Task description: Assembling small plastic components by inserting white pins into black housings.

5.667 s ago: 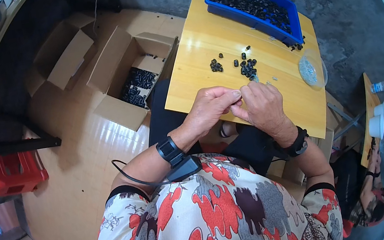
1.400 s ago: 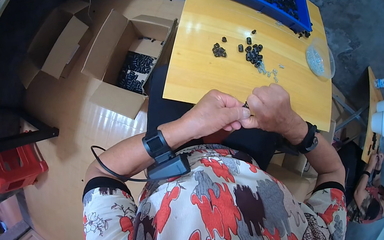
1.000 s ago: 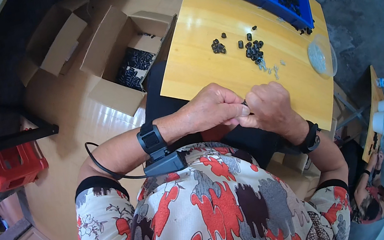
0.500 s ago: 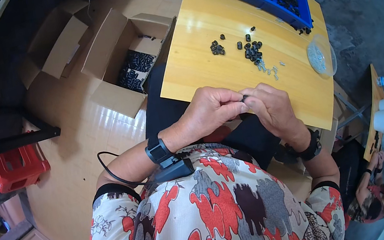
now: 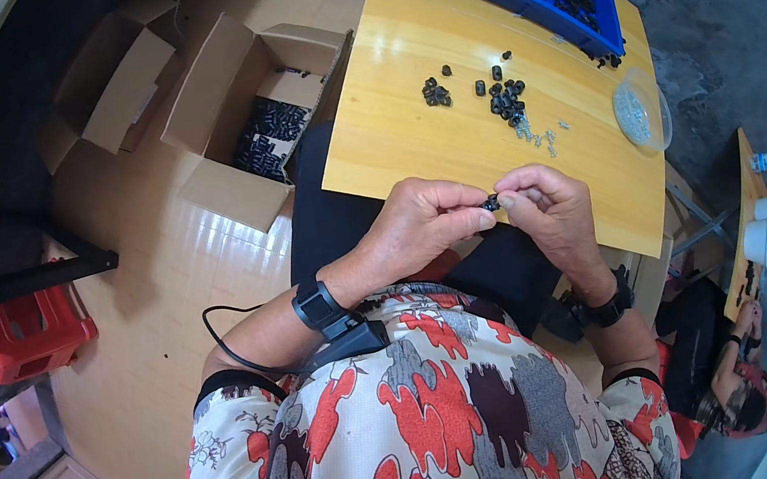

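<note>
Thumb and fingers of my left hand [image 5: 430, 214] pinch a small black cylindrical part [image 5: 491, 203] just past the table's near edge. From the other side my right hand [image 5: 549, 212] is closed on the same part with thumb and forefinger; whether it also holds a smaller piece is too small to tell. Beyond my hands lies a pile of black cylindrical parts [image 5: 506, 99], with small silvery metal pieces [image 5: 523, 127] beside it. A smaller cluster of black pieces [image 5: 436, 94] sits to its left.
A blue tray [image 5: 506, 0] full of black parts stands at the table's far right. On the right edge is a clear round tub [image 5: 655, 115] of metal pieces. An open cardboard box [image 5: 233, 189] holding black parts is on the floor at left, near a red stool [image 5: 41, 342]. Another person [image 5: 749, 391] sits at right.
My right hand has turned, its fingers lifting and loosening, so more of the black part shows between my hands. The left hand keeps its pinch nearly in place.
</note>
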A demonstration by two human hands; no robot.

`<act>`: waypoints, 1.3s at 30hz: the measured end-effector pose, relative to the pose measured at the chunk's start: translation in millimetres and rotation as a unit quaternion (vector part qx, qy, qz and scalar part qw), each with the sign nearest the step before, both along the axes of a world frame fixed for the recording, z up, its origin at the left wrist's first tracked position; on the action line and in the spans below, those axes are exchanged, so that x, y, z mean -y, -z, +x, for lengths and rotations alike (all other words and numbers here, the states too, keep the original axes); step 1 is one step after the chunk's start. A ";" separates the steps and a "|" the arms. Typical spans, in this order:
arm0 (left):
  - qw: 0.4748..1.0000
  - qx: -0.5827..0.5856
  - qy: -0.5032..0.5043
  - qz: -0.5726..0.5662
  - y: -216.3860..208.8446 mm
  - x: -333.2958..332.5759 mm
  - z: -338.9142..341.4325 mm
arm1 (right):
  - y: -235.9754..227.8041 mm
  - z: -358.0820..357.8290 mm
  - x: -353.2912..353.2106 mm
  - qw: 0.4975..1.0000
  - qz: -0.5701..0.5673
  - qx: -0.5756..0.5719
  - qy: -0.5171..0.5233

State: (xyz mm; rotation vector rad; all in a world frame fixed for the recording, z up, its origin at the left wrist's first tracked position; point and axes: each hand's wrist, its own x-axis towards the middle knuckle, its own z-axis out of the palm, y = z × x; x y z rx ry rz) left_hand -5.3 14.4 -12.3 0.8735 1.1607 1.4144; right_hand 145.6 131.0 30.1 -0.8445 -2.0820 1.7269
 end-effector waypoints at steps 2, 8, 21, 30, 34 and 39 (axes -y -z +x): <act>1.000 -0.009 -0.002 0.004 -0.2 1.0 1.1 | 0.1 1.2 -0.1 0.999 0.035 0.017 -0.009; 0.998 -0.057 0.023 -0.011 2.3 1.5 0.9 | 0.9 -3.9 -3.9 0.980 0.189 0.009 -0.067; 1.000 -0.013 -0.014 0.019 5.2 2.6 4.8 | 9.8 5.8 -0.5 0.996 -0.010 -0.059 -0.067; 1.000 0.009 -0.007 0.020 4.2 5.2 3.3 | -0.9 10.1 -5.4 0.989 -0.118 -0.054 -0.068; 0.999 0.010 -0.010 0.030 3.1 5.4 4.6 | -2.3 9.0 -7.2 0.997 -0.010 0.007 -0.071; 0.999 -0.042 0.028 0.010 1.2 7.3 -0.7 | -9.0 1.6 -9.7 0.950 0.289 -0.007 -0.115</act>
